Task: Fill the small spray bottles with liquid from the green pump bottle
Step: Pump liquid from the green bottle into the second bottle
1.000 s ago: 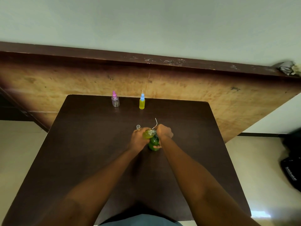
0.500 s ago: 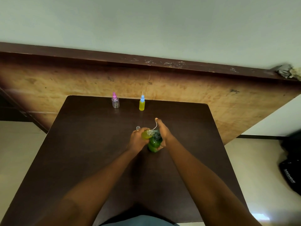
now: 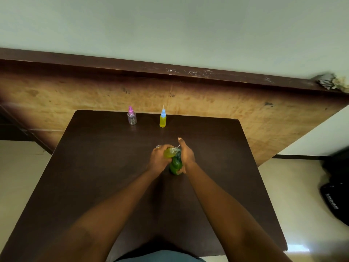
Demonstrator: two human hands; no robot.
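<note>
Liquid of a yellow-green colour is seen inside a small bottle [image 3: 168, 153], which is gripped by the left hand [image 3: 159, 158] with the fingers curled round it. This small bottle is held tilted, its mouth turned toward the top of the green pump bottle [image 3: 175, 163] and touching it or just beside it; which one cannot be told, since the spot is blurred. The green pump bottle is grasped from the side by the right hand [image 3: 186, 155], the thumb being tucked round its lower part, while the index finger is stretched out straight and points away from the person. Both bottles are held near the middle of the dark bench [image 3: 98, 167]; whether the green one rests on the surface cannot be told.

Two more small bottles are stood upright near the far edge of the bench, well apart from the hands: a clear pink-capped bottle [image 3: 131, 116] on the left and a blue-capped bottle [image 3: 163, 120] filled with yellow liquid to its right. A worn wooden panel [image 3: 207, 103] is seen behind the bench, and a black bag [image 3: 336, 197] is laid on the floor [image 3: 294, 195] at the right.
</note>
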